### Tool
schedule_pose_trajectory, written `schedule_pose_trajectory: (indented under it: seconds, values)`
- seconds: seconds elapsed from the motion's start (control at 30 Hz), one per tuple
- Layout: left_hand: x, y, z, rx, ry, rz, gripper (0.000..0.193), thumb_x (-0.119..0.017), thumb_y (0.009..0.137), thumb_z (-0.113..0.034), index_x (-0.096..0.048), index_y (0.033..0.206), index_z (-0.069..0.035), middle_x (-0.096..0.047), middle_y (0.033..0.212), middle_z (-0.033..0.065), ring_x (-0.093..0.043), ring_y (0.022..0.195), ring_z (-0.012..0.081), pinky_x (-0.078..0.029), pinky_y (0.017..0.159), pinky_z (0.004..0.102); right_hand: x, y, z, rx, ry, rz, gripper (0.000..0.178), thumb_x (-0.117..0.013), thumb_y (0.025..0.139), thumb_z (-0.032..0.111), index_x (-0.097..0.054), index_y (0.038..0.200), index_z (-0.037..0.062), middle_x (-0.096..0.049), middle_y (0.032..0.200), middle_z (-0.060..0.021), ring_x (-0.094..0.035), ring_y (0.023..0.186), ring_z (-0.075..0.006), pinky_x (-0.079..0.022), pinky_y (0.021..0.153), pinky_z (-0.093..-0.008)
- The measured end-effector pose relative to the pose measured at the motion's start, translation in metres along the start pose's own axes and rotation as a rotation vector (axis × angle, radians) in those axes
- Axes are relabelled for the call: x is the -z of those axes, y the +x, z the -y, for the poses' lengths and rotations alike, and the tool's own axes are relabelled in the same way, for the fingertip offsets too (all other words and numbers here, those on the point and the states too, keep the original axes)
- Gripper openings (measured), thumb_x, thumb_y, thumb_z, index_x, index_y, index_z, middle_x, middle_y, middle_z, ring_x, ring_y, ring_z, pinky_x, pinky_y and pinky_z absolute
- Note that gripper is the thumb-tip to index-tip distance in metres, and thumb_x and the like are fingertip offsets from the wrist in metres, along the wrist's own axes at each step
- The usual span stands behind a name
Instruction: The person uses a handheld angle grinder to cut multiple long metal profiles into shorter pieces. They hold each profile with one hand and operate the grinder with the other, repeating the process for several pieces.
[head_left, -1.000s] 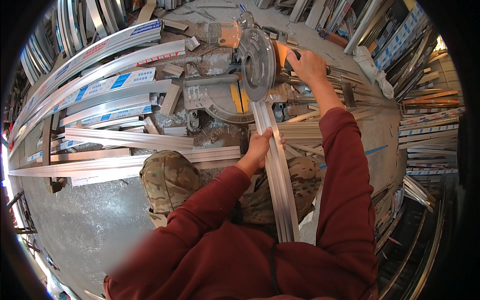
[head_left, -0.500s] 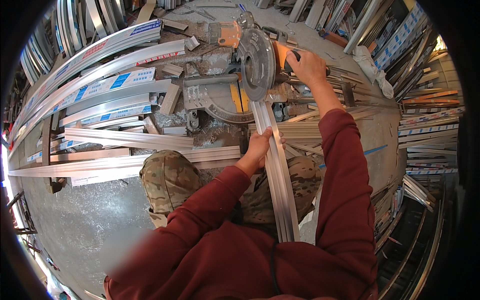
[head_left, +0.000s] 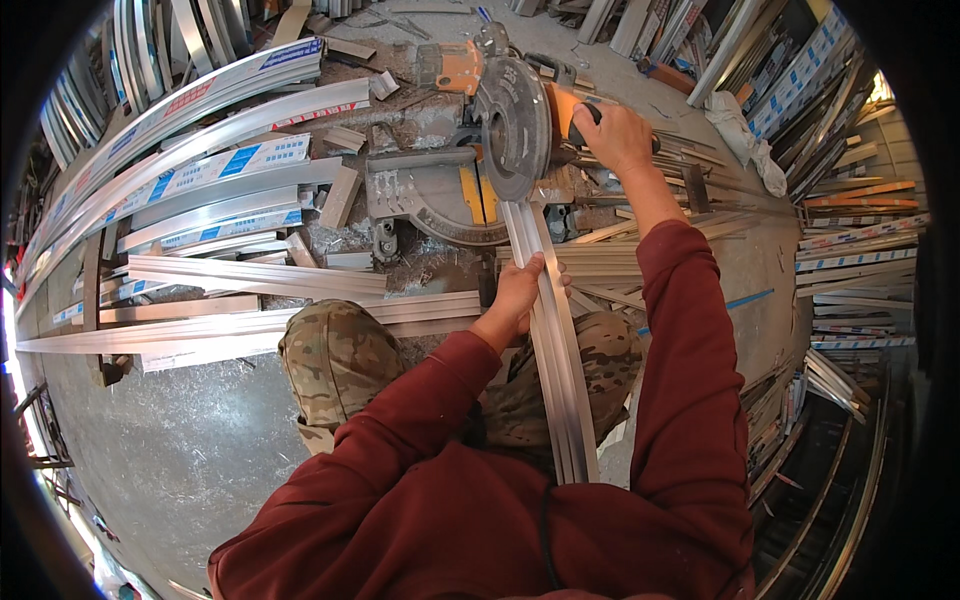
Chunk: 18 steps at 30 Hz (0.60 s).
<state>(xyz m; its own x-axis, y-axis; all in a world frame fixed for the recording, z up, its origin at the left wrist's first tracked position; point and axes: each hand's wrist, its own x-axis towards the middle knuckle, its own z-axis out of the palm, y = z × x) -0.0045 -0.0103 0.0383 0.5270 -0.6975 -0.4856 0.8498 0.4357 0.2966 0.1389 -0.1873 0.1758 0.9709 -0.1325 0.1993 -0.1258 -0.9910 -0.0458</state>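
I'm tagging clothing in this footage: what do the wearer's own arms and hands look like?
The arms are in dark red, long, creased cloth: the left sleeve ends near the wrist, while the right sleeve stops farther back, leaving part of the forearm uncovered. The left hand and right hand are both bare, without gloves.

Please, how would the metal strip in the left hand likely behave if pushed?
The strip is probably stiff, since ridges run along its length. It seems fairly light for its size, as only the left hand grips it. Its smooth, shiny surface may be slippery.
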Motion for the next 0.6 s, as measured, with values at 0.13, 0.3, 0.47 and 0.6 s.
schedule_pose_trajectory:
  seconds: [0.13, 0.3, 0.47, 0.6]
  values:
    - [-0.0001, 0.0017, 0.0023, -0.034, -0.026, -0.014, 0.037, -0.036, 0.107, -0.028, -0.053, 0.113, 0.004, -0.064, 0.089, 0.0146, -0.065, 0.076, 0.0264, -0.059, 0.070, 0.0418, -0.0017, 0.0015, -0.0008, -0.004, -0.025, -0.001, 0.059, -0.044, 0.092, 0.054, -0.072, 0.085, 0.0037, -0.069, 0.078, -0.0198, -0.067, 0.078, -0.0392, -0.050, 0.074, -0.0490]
    - [0.0029, 0.0027, 0.0024, -0.032, -0.025, 0.026, 0.037, -0.035, 0.107, -0.028, -0.052, 0.112, 0.004, -0.062, 0.086, 0.0147, -0.063, 0.074, 0.0269, -0.057, 0.067, 0.0410, -0.0015, 0.0014, -0.0018, -0.009, -0.019, 0.005, 0.059, -0.043, 0.092, 0.054, -0.073, 0.085, 0.0039, -0.069, 0.079, -0.0203, -0.066, 0.079, -0.0399, -0.049, 0.074, -0.0492]
    - [0.0036, 0.0050, 0.0046, -0.042, -0.030, 0.016, 0.038, -0.035, 0.107, -0.028, -0.053, 0.111, 0.005, -0.062, 0.086, 0.0153, -0.063, 0.073, 0.0276, -0.056, 0.066, 0.0408, -0.0010, 0.0016, -0.0007, -0.015, -0.010, 0.010, 0.059, -0.044, 0.091, 0.054, -0.073, 0.085, 0.0040, -0.069, 0.080, -0.0208, -0.066, 0.080, -0.0401, -0.050, 0.074, -0.0489]
    - [0.0034, 0.0064, 0.0066, -0.045, -0.027, 0.000, 0.038, -0.035, 0.107, -0.029, -0.052, 0.111, 0.005, -0.063, 0.086, 0.0157, -0.064, 0.073, 0.0276, -0.056, 0.067, 0.0410, 0.0012, 0.0020, 0.0009, -0.034, -0.021, 0.027, 0.059, -0.046, 0.089, 0.055, -0.075, 0.085, 0.0042, -0.070, 0.082, -0.0215, -0.067, 0.082, -0.0398, -0.051, 0.076, -0.0479]
